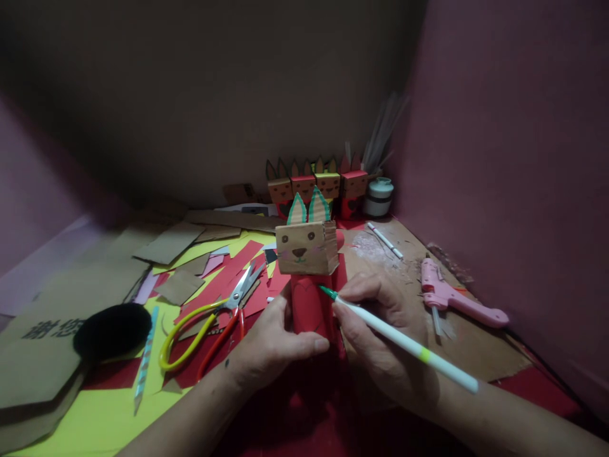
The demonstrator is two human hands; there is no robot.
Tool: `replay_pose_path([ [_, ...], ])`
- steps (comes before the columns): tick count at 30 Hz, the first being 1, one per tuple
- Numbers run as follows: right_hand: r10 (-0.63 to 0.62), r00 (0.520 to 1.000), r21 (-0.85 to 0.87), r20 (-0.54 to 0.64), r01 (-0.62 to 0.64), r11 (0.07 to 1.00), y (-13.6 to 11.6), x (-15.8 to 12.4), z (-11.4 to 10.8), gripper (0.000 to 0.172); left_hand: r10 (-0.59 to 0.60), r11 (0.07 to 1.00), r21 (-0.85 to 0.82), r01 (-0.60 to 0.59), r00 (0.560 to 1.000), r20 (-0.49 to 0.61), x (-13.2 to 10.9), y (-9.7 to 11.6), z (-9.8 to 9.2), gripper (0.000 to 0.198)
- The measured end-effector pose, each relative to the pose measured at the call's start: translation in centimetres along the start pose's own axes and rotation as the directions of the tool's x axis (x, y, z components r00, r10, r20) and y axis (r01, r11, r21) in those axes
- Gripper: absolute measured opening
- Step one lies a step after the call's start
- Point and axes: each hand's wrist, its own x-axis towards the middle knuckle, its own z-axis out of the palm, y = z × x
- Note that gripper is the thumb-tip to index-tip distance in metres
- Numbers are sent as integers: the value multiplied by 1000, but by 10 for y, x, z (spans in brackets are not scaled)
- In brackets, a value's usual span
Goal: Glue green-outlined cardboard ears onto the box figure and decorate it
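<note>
A paper animal figure (308, 251) with a brown cardboard head, drawn face, green-edged ears and a red body (310, 308) stands in the middle. My left hand (271, 346) wraps round the red body from the left, thumb across its lower front. My right hand (375, 330) is closed on a white marker (409, 346) with a green tip. The tip touches the upper right of the red body, just below the head.
Scissors (214, 320) with yellow and red handles lie left of the figure among red, yellow and cardboard scraps. A pink glue gun (450, 295) lies right. Several finished figures (316, 184) and a small jar (379, 197) stand by the back wall. A black pad (113, 330) sits left.
</note>
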Motion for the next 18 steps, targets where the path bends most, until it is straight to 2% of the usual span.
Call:
replay_pose_path([
  [7,43,999,-3,-14,-43,999,-2,-1,1,9,-13,1000,24,14,1000,-27,-2,2,2,56],
  [18,73,995,67,-69,-68,995,2,-3,0,9,-33,999,-3,33,999,-16,-1,3,2,46],
])
